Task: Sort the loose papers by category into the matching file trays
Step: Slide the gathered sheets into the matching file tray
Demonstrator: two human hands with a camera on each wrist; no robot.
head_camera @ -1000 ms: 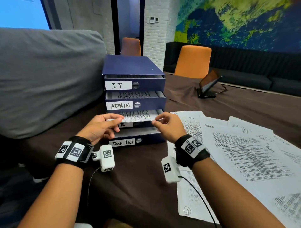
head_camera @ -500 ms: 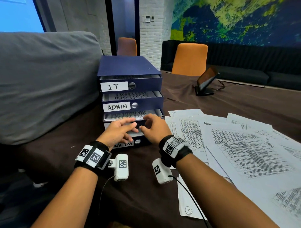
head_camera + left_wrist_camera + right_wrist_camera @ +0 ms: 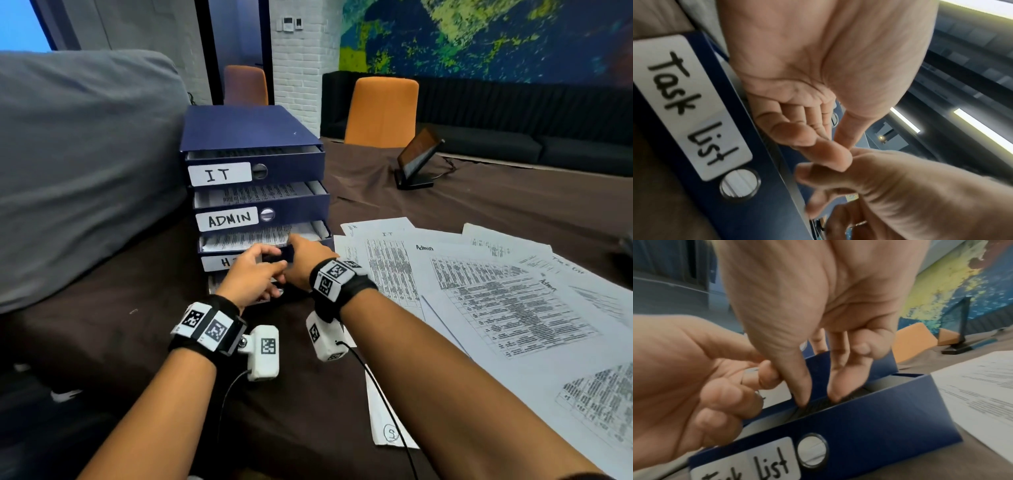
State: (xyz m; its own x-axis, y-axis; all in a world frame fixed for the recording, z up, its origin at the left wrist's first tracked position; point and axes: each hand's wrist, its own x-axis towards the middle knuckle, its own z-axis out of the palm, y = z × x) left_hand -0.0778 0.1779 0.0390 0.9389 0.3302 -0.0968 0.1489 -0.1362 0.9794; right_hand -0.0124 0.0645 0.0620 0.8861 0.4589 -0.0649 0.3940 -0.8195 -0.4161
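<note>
A blue stack of file trays (image 3: 253, 130) is labelled IT, ADMIN, HR and Task List. The HR tray (image 3: 318, 241) holds a printed sheet (image 3: 246, 238). My right hand (image 3: 305, 255) touches this tray's front with straight thumb and fingers (image 3: 838, 386), just above the Task List tray (image 3: 859, 426). Beside it, my left hand (image 3: 255, 274) sits at the HR label (image 3: 219, 263) with its fingers (image 3: 793, 129) curled and nothing visible in them. The two hands touch each other. Several loose papers (image 3: 496, 301) headed IT, Admin and Task List lie spread to the right.
A large grey covered bulk (image 3: 85, 154) fills the table's left side next to the trays. A tablet on a stand (image 3: 416, 161) is at the back, with orange chairs (image 3: 380, 109) behind. A dark brown cloth (image 3: 102, 325) covers the table.
A second ago both hands held a sheet by its near edge at the HR tray. The sheet now lies in the tray, and both hands have let go and closed in on its front.
</note>
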